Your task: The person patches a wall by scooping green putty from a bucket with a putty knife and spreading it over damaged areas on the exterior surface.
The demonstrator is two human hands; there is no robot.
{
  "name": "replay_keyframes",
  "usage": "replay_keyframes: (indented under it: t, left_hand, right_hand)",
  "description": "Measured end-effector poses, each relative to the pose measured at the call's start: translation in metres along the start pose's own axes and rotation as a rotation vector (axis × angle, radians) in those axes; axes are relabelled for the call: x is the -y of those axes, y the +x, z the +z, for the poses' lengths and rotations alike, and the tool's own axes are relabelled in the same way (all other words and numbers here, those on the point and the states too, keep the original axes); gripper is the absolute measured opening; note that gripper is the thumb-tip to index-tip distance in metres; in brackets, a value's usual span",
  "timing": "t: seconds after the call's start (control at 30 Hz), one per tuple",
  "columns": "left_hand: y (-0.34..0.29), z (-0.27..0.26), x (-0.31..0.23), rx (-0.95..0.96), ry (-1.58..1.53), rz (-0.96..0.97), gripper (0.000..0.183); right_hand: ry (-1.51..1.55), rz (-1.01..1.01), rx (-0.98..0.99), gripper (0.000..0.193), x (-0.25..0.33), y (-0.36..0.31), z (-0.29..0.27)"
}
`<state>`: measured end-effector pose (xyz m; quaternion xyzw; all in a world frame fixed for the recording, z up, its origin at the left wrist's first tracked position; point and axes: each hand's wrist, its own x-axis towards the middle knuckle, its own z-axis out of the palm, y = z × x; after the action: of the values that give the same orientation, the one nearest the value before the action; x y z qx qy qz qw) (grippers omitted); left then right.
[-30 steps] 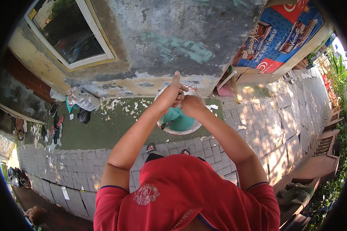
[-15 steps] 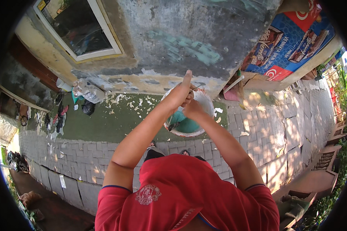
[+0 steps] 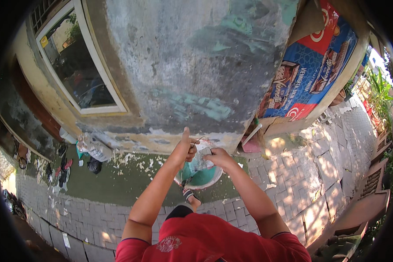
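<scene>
In front of the wall my left hand (image 3: 185,149) is raised, one finger pointing up and the others curled in. A thin, wire-like thing (image 3: 200,140) sticks out past its fingers; what else the fist holds is hidden. My right hand (image 3: 219,158) is a little to the right, its fingertips drawn together toward the left hand. Whether anything is between them is too small to see. Below both hands stands a round basin (image 3: 214,181), pale-rimmed and teal inside. A small dark object (image 3: 187,180) shows at its left side, its kind unclear.
Ahead rises a peeling grey wall (image 3: 161,74) with a white-framed window (image 3: 81,56). A broom (image 3: 258,133) and pink dustpan (image 3: 251,146) lean near its right corner. Bags (image 3: 94,150) stand at left. Paint flakes litter the green floor strip (image 3: 118,183) beside grey pavers.
My hands, close together before, are now apart, the right one off to the side. The view has tilted up toward the wall, and a sandalled foot shows farther forward near the basin.
</scene>
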<state>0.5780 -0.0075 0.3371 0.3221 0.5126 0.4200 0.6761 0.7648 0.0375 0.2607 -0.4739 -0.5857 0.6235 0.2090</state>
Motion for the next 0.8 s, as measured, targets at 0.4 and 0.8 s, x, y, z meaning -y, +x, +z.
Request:
replay_keyframes:
  t: [0.4, 0.8]
  left_hand:
    - [0.076, -0.082, 0.003, -0.077, -0.237, 0.017, 0.084]
    - [0.121, -0.186, 0.041, -0.543, -0.318, -0.016, 0.061]
  right_hand:
    - [0.634, -0.065, -0.164, 0.032, 0.107, 0.022, -0.121]
    - [-0.604, -1.324, -0.884, 0.029, 0.328, 0.078, -0.227]
